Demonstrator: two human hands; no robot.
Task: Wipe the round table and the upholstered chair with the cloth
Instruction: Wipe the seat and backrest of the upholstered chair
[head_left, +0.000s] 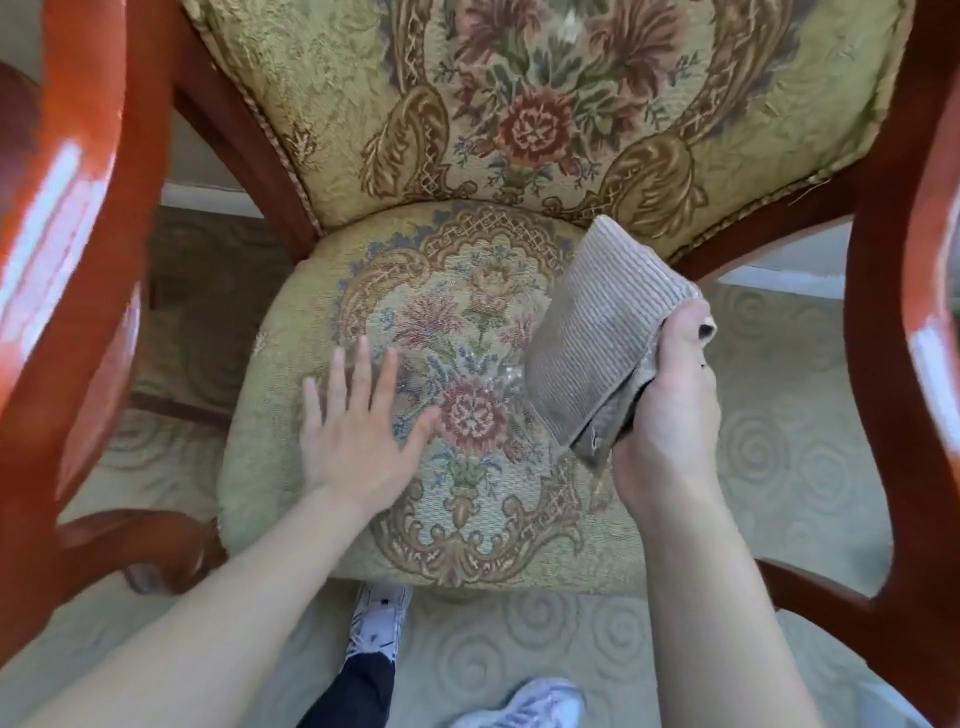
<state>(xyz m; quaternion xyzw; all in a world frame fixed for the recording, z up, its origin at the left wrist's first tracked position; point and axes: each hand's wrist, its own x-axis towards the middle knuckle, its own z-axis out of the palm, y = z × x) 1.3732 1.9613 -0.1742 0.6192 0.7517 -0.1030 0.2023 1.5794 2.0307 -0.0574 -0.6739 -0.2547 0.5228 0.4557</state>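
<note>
The upholstered chair fills the view: a green-gold seat cushion (291, 364) with a floral tapestry pattern, and a matching backrest (322, 78) behind it. My left hand (358, 431) lies flat on the left half of the seat, fingers spread, holding nothing. My right hand (670, 410) is over the seat's right edge, closed on a folded beige ribbed cloth (587, 332). The cloth sticks up and left from the fist, over the right side of the seat. No round table shows in this view.
Glossy red-brown wooden armrests rise on the left (67, 260) and the right (904, 312), boxing in the seat. Pale carpet (524, 634) with swirl patterns lies below. My two feet in white sneakers (376, 623) stand just in front of the chair.
</note>
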